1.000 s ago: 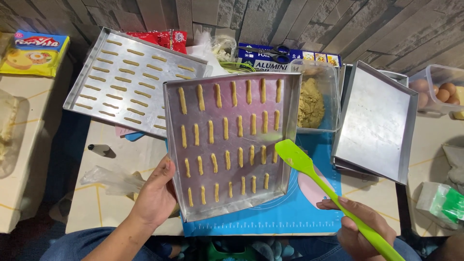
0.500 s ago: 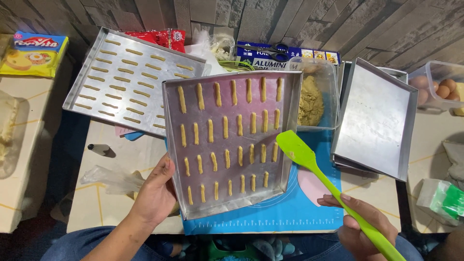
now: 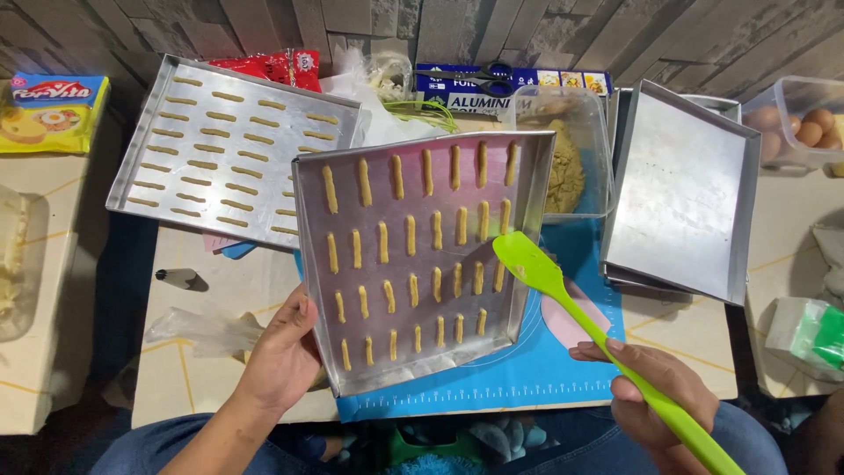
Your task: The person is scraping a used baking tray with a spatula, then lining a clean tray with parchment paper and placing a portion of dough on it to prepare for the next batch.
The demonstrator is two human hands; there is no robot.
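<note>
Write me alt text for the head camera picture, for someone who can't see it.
Seen from above, a left hand tilts a metal baking tray lined with rows of piped dough sticks, while the right hand holds a green silicone spatula at the tray's right edge. A second filled tray and an empty tray lie behind.

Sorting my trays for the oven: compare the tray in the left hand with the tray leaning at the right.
The held tray, gripped at its near-left edge by the left hand, carries rows of piped dough sticks; the right-side tray is bare. The held one is lifted and tilted above the blue mat; the bare one leans on other trays. Both are rectangular, rimmed metal.
</note>
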